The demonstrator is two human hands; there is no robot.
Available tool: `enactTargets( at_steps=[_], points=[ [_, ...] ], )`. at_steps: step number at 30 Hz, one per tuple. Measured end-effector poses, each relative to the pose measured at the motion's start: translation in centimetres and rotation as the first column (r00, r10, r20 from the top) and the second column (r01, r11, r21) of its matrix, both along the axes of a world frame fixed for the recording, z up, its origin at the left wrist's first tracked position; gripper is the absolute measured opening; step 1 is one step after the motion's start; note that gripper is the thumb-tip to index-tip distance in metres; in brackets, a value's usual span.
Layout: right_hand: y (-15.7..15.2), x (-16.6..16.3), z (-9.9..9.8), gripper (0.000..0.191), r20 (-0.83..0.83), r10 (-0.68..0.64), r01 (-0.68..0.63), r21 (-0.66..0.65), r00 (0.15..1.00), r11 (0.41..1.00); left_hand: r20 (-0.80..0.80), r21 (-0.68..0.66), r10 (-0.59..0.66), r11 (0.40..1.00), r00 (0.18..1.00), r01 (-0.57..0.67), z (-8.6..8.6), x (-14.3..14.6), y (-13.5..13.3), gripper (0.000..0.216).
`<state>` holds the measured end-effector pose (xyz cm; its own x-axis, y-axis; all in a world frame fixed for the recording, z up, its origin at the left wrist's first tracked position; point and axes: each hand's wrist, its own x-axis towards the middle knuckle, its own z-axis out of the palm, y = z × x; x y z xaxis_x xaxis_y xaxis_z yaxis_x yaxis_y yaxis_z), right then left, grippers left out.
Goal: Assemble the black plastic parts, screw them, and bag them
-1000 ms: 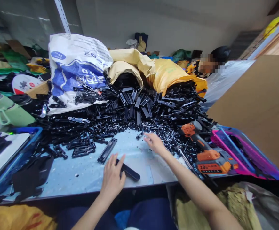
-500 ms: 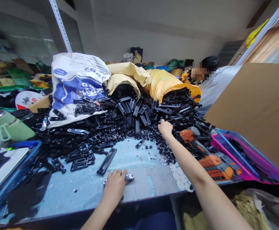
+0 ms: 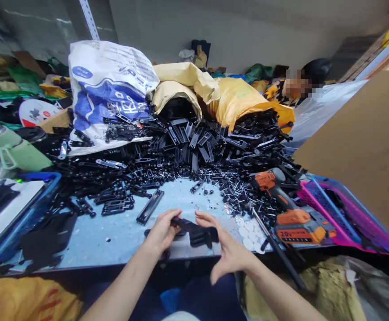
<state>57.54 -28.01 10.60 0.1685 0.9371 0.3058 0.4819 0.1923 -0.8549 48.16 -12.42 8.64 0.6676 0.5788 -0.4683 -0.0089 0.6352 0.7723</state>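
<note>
My left hand (image 3: 163, 232) pinches the left end of a black plastic bracket (image 3: 197, 232), held just above the near edge of the table. At the bracket's other end is my right hand (image 3: 229, 249), its fingers spread and the thumb well apart. Whether the right fingertips touch the bracket cannot be made out. Beneath the left hand, part of a dark flat bar (image 3: 147, 232) shows on the tabletop. Beyond the hands lies a long black slotted piece (image 3: 150, 206). Small screws and pins (image 3: 239, 191) are scattered to the right.
Black parts (image 3: 177, 156) heap across the back, spilling from a white-and-blue sack (image 3: 109, 84) and a yellow bag (image 3: 244, 102). An orange cordless drill (image 3: 298, 223), a black-handled rod (image 3: 281, 256) and a pink basket (image 3: 340, 223) stand right. A blue tray (image 3: 49, 196) is left. Someone sits behind.
My right hand has come back from the pile to beside the left. The left hand has turned from lying over a bar to gripping the black bracket. The camera view has shifted.
</note>
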Motion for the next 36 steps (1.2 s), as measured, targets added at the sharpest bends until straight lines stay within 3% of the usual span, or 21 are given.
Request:
enactTargets(
  at_steps=[2,3,4,5,6,8,9,10,12,16,18,23,30,36],
  points=[
    [0.2,0.0,0.7,0.053,0.329,0.105,-0.116,0.014,0.938,0.993,-0.014,0.119,-0.097,0.988,0.995,0.098,-0.2,-0.3,-1.0,0.022],
    [0.2,0.1,1.1,0.039,0.445,0.147,-0.160,-0.010,0.883,0.987,-0.029,0.251,-0.154,0.955,0.988,0.157,-0.3,-0.6,-1.2,0.024],
    [0.2,0.4,1.2,0.029,0.528,0.186,-0.186,-0.054,0.829,0.981,-0.066,0.423,-0.215,0.879,0.974,0.222,-0.4,-0.9,-1.2,0.029],
    [0.2,0.6,1.2,0.028,0.584,0.218,-0.182,-0.121,0.781,0.976,-0.133,0.601,-0.271,0.743,0.953,0.295,-0.6,-1.4,-0.9,0.033],
    [0.1,1.0,1.1,0.031,0.622,0.241,-0.150,-0.196,0.745,0.969,-0.226,0.739,-0.315,0.561,0.922,0.373,-0.8,-1.9,-0.5,0.037],
    [-0.2,1.6,0.4,0.039,0.672,0.278,-0.048,-0.339,0.687,0.940,-0.441,0.839,-0.343,0.171,0.830,0.516,-1.3,-2.8,0.6,0.038],
    [-0.3,1.8,-0.1,0.043,0.692,0.291,-0.002,-0.386,0.661,0.923,-0.531,0.821,-0.335,0.021,0.778,0.570,-1.6,-3.2,1.1,0.035],
    [-0.3,1.9,-0.6,0.044,0.710,0.304,0.026,-0.414,0.636,0.910,-0.598,0.790,-0.323,-0.083,0.734,0.607,-1.9,-3.4,1.5,0.032],
    [-0.2,1.8,-1.6,0.042,0.740,0.336,0.040,-0.439,0.583,0.897,-0.666,0.745,-0.288,-0.196,0.689,0.638,-2.4,-3.6,1.8,0.030],
    [0.8,0.8,-2.9,0.042,0.757,0.367,0.076,-0.479,0.540,0.875,-0.690,0.723,-0.230,-0.255,0.686,0.642,-2.3,-3.5,1.3,0.033],
    [1.4,0.3,-3.0,0.041,0.762,0.354,0.128,-0.491,0.542,0.862,-0.687,0.726,-0.226,-0.255,0.691,0.639,-2.0,-3.6,0.9,0.035],
    [1.9,-0.5,-1.9,0.033,0.794,0.282,0.224,-0.458,0.538,0.860,-0.649,0.760,-0.205,-0.217,0.733,0.613,-1.6,-4.5,0.7,0.062],
    [2.0,-1.0,-0.4,0.034,0.788,0.291,0.222,-0.468,0.543,0.855,-0.574,0.818,-0.220,-0.200,0.789,0.540,-2.0,-5.1,0.9,0.060],
    [2.6,-1.3,0.7,0.030,0.817,0.267,0.241,-0.435,0.511,0.868,-0.501,0.864,-0.248,-0.207,0.829,0.460,-2.2,-4.9,1.0,0.036]
  ],
)
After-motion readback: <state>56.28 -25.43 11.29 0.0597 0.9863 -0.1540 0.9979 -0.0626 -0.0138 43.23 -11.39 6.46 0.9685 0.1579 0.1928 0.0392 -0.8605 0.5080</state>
